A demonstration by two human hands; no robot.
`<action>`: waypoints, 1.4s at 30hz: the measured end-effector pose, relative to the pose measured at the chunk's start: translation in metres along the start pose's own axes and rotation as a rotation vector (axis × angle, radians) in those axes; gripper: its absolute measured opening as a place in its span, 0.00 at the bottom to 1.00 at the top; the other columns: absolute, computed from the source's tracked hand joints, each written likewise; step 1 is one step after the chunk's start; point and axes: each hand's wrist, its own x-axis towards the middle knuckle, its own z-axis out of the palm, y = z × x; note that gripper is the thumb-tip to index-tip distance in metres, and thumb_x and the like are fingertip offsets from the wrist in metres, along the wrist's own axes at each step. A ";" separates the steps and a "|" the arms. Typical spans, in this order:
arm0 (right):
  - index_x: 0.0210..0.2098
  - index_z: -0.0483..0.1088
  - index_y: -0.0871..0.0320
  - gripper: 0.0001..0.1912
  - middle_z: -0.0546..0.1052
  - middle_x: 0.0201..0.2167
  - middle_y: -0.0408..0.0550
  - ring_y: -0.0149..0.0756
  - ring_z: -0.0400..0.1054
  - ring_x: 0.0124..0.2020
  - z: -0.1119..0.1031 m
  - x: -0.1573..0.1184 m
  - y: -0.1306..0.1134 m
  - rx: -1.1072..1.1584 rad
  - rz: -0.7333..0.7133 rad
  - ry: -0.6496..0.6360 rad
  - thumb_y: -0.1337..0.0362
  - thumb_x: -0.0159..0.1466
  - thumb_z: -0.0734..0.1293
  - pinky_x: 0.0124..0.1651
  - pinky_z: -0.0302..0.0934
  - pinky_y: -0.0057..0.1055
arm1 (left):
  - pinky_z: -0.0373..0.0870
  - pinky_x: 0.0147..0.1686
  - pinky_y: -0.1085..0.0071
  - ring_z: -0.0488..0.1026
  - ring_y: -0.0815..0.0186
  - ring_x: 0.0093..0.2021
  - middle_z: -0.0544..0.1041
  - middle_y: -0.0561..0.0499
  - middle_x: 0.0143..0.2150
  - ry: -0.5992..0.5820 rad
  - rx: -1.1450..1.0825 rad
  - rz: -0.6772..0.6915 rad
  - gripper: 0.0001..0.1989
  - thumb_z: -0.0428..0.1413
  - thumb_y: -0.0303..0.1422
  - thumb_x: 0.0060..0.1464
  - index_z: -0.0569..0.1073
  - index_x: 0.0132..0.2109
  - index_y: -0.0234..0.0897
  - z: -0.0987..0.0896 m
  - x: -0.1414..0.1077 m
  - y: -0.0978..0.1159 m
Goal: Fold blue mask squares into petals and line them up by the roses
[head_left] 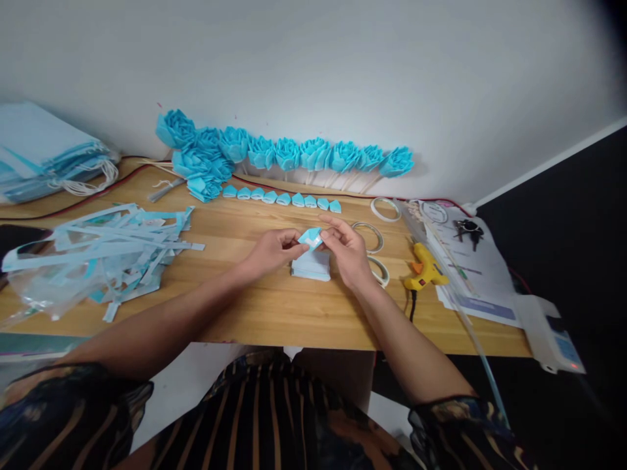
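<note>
Between my two hands is a small folded blue petal (310, 237) with a white patch on its face. My left hand (275, 251) pinches its left side between thumb and fingers. On the right side, my right hand (349, 251) grips it with thumb and forefinger, the other fingers partly raised. Just below it lies a stack of pale blue pieces (311, 266) on the wooden table (235, 307). A row of several folded blue petals (283, 199) lies behind my hands.
Blue flowers on sticks (287, 154) lean along the wall. Cut strips (122, 241) are heaped on the left, near a pile of pale blue sheets with white cords (44, 150). Rolls of tape (368, 237), a yellow glue gun (425, 267), keys (469, 232) and papers (482, 267) lie on the right.
</note>
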 end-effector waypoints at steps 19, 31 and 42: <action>0.48 0.74 0.50 0.16 0.73 0.30 0.41 0.31 0.67 0.30 -0.004 0.001 0.002 0.035 -0.029 -0.027 0.56 0.60 0.70 0.38 0.66 0.33 | 0.57 0.25 0.76 0.61 0.75 0.24 0.66 0.57 0.22 -0.019 -0.085 -0.079 0.11 0.58 0.35 0.53 0.67 0.28 0.34 0.000 -0.001 0.008; 0.53 0.73 0.46 0.23 0.78 0.46 0.46 0.39 0.72 0.46 -0.008 -0.002 0.008 -0.062 0.002 -0.252 0.53 0.59 0.72 0.50 0.66 0.38 | 0.57 0.22 0.77 0.61 0.77 0.20 0.68 0.57 0.20 -0.302 -0.336 -0.226 0.16 0.62 0.41 0.51 0.68 0.27 0.34 -0.007 -0.006 0.012; 0.40 0.75 0.52 0.14 0.77 0.44 0.46 0.35 0.70 0.43 -0.012 -0.003 -0.002 -0.034 -0.021 -0.387 0.56 0.56 0.75 0.46 0.64 0.32 | 0.53 0.21 0.76 0.59 0.76 0.19 0.67 0.57 0.18 -0.404 -0.435 -0.304 0.16 0.62 0.42 0.51 0.70 0.29 0.34 -0.008 -0.009 0.014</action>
